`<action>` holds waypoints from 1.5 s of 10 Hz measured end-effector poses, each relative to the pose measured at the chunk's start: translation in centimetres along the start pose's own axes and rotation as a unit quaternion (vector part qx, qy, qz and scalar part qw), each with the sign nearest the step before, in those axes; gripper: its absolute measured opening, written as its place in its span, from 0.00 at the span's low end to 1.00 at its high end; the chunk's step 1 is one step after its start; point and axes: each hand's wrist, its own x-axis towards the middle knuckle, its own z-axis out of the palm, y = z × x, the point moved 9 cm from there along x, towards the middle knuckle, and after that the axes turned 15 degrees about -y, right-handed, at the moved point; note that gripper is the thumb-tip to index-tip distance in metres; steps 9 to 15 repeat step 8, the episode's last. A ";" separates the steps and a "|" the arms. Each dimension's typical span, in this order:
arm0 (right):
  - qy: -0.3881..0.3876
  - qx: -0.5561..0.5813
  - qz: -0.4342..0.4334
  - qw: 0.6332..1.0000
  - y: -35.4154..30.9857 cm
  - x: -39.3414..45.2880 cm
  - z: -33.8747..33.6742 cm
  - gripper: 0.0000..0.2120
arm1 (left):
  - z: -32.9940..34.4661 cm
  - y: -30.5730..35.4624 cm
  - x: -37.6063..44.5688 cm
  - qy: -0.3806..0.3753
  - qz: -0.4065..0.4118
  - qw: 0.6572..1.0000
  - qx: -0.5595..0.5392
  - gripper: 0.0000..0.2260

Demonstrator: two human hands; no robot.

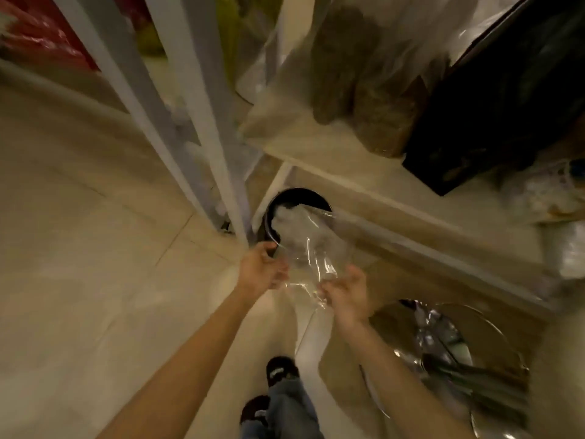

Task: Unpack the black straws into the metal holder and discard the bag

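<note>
An empty clear plastic bag [311, 258] stretches from my hands down toward the mouth of a black bin [296, 195] on the floor, which has white rubbish inside. My left hand [262, 269] pinches the bag's near left edge, its thumb close to the bin's rim. The crumpled near end of the bag sits in the fingertips of my right hand [348, 294], whose fingers are loosely curled. At lower right a round shiny metal container [493, 331] on a low shelf holds dark thin sticks [481, 380] and crinkled plastic; blur hides whether they are the straws.
White shelf posts [202, 122] rise just left of the bin. A cream shelf [395, 198] with bagged goods and a black box [493, 99] hangs over the right side. Pale floor tiles [79, 248] spread to the left. My feet [275, 394] are at the bottom.
</note>
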 end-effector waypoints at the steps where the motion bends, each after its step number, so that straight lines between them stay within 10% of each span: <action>1: 0.042 -0.061 -0.032 0.997 2.3 6.6 -0.4 0.25 | -1.0 -2.4 5.6 0.030 0.084 0.996 0.030 0.15; 4: 0.015 -0.151 -0.042 0.988 6.4 22.2 0.3 0.06 | -4.0 -9.2 18.6 0.021 0.057 0.998 0.002 0.13; 8: -0.062 -0.339 -0.008 0.939 4.2 20.8 1.3 0.21 | -1.9 -6.8 15.5 -0.031 -0.020 0.994 0.105 0.22; 15: -0.062 -0.339 -0.008 0.939 4.2 20.8 1.3 0.21 | -1.9 -6.8 15.5 -0.031 -0.020 0.994 0.105 0.22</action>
